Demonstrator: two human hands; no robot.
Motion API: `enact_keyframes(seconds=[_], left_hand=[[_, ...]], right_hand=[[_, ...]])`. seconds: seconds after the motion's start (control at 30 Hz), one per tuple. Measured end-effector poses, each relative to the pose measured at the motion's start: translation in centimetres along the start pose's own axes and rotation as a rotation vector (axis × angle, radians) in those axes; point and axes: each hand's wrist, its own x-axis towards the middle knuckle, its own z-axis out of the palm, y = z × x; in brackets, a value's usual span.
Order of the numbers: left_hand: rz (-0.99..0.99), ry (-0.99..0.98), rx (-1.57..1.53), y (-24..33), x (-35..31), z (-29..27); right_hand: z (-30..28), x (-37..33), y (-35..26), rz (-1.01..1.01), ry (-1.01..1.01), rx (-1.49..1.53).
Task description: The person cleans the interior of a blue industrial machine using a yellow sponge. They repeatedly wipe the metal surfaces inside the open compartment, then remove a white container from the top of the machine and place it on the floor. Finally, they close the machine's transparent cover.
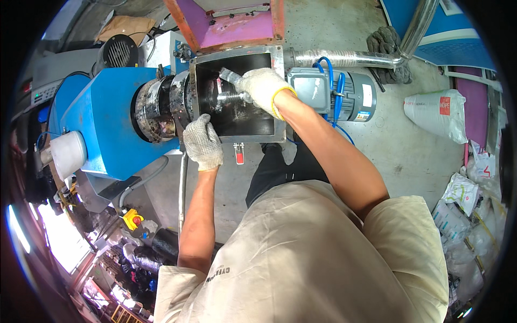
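Grey floor [390, 161] lies around the open metal box [253, 138]. Over its cavity, your right hand [264, 90] is closed on a pale tool [230, 76], probably light and stiff, best held at its right end. Your left hand [203, 143] is at the near-left rim; its grip I cannot tell.

Shows just the protruding end of a pale tool [230, 75], with the rest buried in the gloved right hand [263, 89]. Crops a raised lid [237, 31] at the far edge and a blue cabinet [451, 51] at far right. Hides one dark shoe [271, 147] partly beneath the metal box [258, 138]. Leaves clutter [118, 264] at near left too small and dark to identify.
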Motion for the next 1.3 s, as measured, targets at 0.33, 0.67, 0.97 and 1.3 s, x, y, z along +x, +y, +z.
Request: enact_keyframes(seconds=[0.33,0.67,0.97,1.3], left_hand=[[-0.103,-0.086,-0.069,2.2,-0.6,-2.2],[0.076,-0.08,-0.318,2.1,-0.6,-3.5],[0.165,-0.286,-0.149,2.8,0.9,-1.5],[0.147,-0.341,-0.123,1.7,0.8,0.2]], right_hand=[[-4.3,-8.9,-0.7,0.513,-0.008,0.887],[2.1,-6.0,-2.5,0.266,0.092,0.475],[6.3,8.6,-1.5,0.585,-0.132,-0.135],[16.9,16.9,7.1,0.524,-0.509,-0.176]])
